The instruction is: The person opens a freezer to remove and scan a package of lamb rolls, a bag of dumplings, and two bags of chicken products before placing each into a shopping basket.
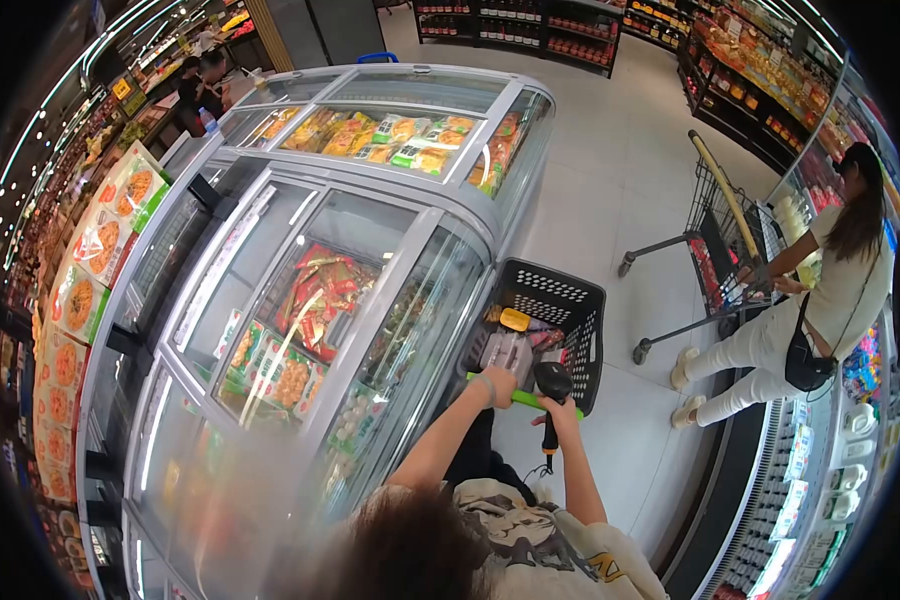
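A dark grey shopping basket (592, 300) with a green handle (526, 398) stands in front of my body, beside the glass freezer. My left hand (497, 386) is closed round the left part of the green handle. At the handle's right part is my right hand (562, 407), closed, with a black round-headed device (553, 380) with an orange-ended grip right beside it; the fingers are partly hidden. Inside the basket lie a clear plastic pack (508, 352), a yellow item (515, 319) and other packages.
Glass-topped freezers (370, 290) with frozen bags run along the left. To the right a person (838, 280) stands by a shopping cart (715, 235) and a refrigerated shelf (770, 490). Bottle shelves (520, 30) are at the back. Two people appear at upper left.
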Motion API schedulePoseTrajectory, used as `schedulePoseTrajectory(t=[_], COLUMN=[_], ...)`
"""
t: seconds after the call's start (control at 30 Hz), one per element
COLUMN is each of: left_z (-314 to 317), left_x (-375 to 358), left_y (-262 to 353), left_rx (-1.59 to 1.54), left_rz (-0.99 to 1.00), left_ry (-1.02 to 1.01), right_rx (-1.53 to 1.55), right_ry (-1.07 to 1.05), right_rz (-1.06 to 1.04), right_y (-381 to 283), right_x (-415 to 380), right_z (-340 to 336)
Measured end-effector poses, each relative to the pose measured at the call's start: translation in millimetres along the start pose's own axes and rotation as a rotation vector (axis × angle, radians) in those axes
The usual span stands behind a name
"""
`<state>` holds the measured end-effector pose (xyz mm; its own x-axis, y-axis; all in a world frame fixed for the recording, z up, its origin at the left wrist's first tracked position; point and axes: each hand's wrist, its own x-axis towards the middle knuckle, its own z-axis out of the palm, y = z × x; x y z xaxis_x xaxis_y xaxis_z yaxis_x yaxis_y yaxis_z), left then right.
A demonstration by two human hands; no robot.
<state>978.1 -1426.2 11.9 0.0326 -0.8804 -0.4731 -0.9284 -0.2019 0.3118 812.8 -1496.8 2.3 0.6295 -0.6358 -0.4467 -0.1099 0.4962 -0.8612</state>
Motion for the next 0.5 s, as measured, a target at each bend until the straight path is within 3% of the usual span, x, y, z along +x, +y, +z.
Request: schedulePoseTrajectory(t=[0.5], left_z=[-93], left_x=[139], left_y=[-61], left_rx=[-0.008], left_rz=[0.018], left_ry=[-0.012], right_rx=[-0.017], right_ry=[0.119], right_rz=[-0.011], right_y=[-84], right_x=[152], right_z=[-7])
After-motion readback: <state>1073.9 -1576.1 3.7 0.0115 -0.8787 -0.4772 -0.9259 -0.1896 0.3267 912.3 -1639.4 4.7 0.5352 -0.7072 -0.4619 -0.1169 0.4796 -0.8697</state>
